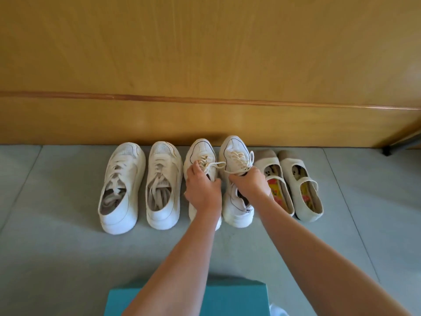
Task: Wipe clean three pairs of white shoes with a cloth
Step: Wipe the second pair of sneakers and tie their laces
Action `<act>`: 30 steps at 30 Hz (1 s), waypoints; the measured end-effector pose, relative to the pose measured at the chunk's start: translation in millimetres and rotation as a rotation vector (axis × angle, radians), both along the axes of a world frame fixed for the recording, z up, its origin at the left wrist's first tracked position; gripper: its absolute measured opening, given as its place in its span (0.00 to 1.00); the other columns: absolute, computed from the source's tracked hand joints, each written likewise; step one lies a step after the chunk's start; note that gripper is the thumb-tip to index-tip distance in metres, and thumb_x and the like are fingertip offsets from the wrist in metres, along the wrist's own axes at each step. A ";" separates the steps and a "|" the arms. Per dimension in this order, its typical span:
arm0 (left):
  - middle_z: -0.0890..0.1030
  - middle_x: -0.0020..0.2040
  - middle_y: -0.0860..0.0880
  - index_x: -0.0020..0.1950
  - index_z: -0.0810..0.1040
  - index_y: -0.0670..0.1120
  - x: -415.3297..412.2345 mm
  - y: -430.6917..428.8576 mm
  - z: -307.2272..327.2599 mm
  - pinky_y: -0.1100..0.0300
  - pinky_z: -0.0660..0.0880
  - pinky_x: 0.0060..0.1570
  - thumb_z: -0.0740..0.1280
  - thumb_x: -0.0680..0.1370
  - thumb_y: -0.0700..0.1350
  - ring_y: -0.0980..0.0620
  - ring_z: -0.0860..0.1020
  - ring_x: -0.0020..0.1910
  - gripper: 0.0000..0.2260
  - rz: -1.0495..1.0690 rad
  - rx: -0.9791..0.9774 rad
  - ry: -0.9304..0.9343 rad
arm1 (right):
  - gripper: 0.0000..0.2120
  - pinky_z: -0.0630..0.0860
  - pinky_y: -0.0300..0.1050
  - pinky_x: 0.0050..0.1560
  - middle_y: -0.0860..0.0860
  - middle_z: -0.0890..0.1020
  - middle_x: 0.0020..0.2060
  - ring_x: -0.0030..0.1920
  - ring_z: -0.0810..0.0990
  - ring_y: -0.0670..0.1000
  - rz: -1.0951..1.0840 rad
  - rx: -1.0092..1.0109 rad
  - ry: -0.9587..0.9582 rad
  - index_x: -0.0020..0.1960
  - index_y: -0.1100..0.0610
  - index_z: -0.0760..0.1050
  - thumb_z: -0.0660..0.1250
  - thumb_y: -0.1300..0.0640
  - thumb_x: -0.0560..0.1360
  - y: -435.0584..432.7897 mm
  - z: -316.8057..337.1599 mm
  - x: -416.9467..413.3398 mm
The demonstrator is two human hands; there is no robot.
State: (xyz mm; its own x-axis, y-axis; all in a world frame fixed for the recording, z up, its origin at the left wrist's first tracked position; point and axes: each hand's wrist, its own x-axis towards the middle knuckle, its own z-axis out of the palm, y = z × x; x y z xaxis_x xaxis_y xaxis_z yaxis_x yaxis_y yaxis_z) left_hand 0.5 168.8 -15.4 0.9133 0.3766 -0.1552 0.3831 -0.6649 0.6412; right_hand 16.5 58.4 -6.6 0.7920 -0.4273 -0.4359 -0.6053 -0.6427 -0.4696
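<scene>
Three pairs of white shoes stand in a row on the grey floor, toes to a wooden wall. At the left is a pair of chunky sneakers (123, 185). In the middle is a laced pair: my left hand (201, 188) grips the left sneaker (200, 153) at its opening, and my right hand (249, 182) grips the right sneaker (234, 153) at its tongue. That right sneaker looks slightly raised at the toe. At the right lies a pair of strapped flats (293, 185) with patterned insoles. No cloth is in view.
A teal box-like surface (239, 299) sits at the bottom centre, under my forearms. The wooden wall panel (205, 65) runs behind the shoes. A dark furniture leg (387, 151) stands at the far right. Grey floor tiles (57, 258) spread left and right.
</scene>
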 end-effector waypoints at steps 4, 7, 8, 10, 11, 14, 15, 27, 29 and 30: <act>0.69 0.68 0.48 0.72 0.63 0.46 7.1 0.6 -17.2 0.52 0.72 0.52 0.69 0.73 0.50 0.46 0.72 0.63 0.30 -0.003 0.025 0.042 | 0.31 0.74 0.45 0.43 0.54 0.81 0.49 0.50 0.79 0.57 0.000 -0.037 0.052 0.59 0.57 0.72 0.69 0.36 0.66 -1.8 -20.5 6.6; 0.70 0.67 0.48 0.71 0.64 0.46 8.7 -1.0 -20.5 0.51 0.72 0.49 0.69 0.73 0.50 0.46 0.73 0.61 0.29 -0.005 0.048 0.031 | 0.32 0.73 0.46 0.43 0.54 0.81 0.50 0.51 0.79 0.57 -0.002 -0.042 0.046 0.60 0.57 0.71 0.68 0.36 0.66 -3.9 -29.0 5.7; 0.70 0.67 0.48 0.71 0.64 0.46 8.9 -0.9 -20.8 0.51 0.72 0.48 0.69 0.73 0.51 0.45 0.73 0.61 0.29 -0.007 0.053 0.028 | 0.32 0.72 0.45 0.43 0.54 0.81 0.50 0.51 0.79 0.56 0.002 -0.052 0.045 0.59 0.57 0.72 0.68 0.35 0.66 -4.6 -29.9 5.4; 0.70 0.67 0.48 0.71 0.64 0.47 8.8 -0.6 -21.5 0.51 0.72 0.48 0.69 0.72 0.51 0.45 0.74 0.60 0.29 -0.011 0.051 0.029 | 0.31 0.71 0.44 0.42 0.54 0.81 0.49 0.50 0.79 0.56 0.018 -0.083 0.045 0.58 0.57 0.72 0.67 0.35 0.66 -4.9 -28.7 5.0; 0.70 0.67 0.48 0.71 0.64 0.47 8.9 -0.2 -21.3 0.51 0.72 0.48 0.69 0.72 0.51 0.45 0.74 0.60 0.29 -0.015 0.052 0.029 | 0.31 0.71 0.44 0.42 0.53 0.81 0.48 0.50 0.79 0.56 0.028 -0.100 0.047 0.58 0.57 0.72 0.67 0.35 0.66 -4.5 -28.3 5.4; 0.70 0.67 0.47 0.71 0.64 0.46 8.9 -0.3 -20.6 0.52 0.73 0.49 0.69 0.72 0.50 0.46 0.73 0.61 0.29 -0.025 0.057 0.023 | 0.30 0.74 0.45 0.45 0.54 0.81 0.48 0.50 0.80 0.56 0.041 -0.154 0.055 0.57 0.58 0.73 0.67 0.35 0.66 -1.4 -25.7 6.7; 0.70 0.67 0.47 0.71 0.64 0.46 8.8 -0.5 -20.4 0.52 0.73 0.49 0.69 0.72 0.50 0.46 0.73 0.61 0.29 -0.027 0.058 0.021 | 0.31 0.74 0.46 0.46 0.54 0.81 0.48 0.50 0.80 0.56 0.038 -0.174 0.053 0.57 0.58 0.73 0.67 0.35 0.66 0.1 -25.2 6.2; 0.78 0.58 0.45 0.65 0.71 0.45 25.6 38.4 22.5 0.55 0.69 0.46 0.59 0.75 0.63 0.44 0.76 0.56 0.27 -0.251 0.021 0.234 | 0.46 0.47 0.53 0.75 0.57 0.45 0.76 0.76 0.44 0.56 0.085 -0.083 -0.119 0.76 0.61 0.41 0.67 0.45 0.72 26.4 12.9 -0.9; 0.81 0.52 0.46 0.58 0.77 0.45 25.6 58.5 37.9 0.56 0.70 0.44 0.60 0.77 0.57 0.45 0.78 0.53 0.19 -0.148 0.014 0.084 | 0.37 0.49 0.53 0.75 0.55 0.48 0.76 0.76 0.45 0.55 0.160 -0.046 -0.287 0.76 0.59 0.48 0.64 0.53 0.74 47.9 22.4 -2.7; 0.82 0.52 0.47 0.57 0.78 0.45 24.8 71.8 43.0 0.56 0.71 0.45 0.61 0.77 0.53 0.46 0.78 0.53 0.16 -0.087 -0.024 0.004 | 0.33 0.51 0.53 0.74 0.54 0.50 0.75 0.75 0.47 0.55 0.167 0.016 -0.336 0.75 0.58 0.52 0.63 0.56 0.75 61.7 26.1 -2.3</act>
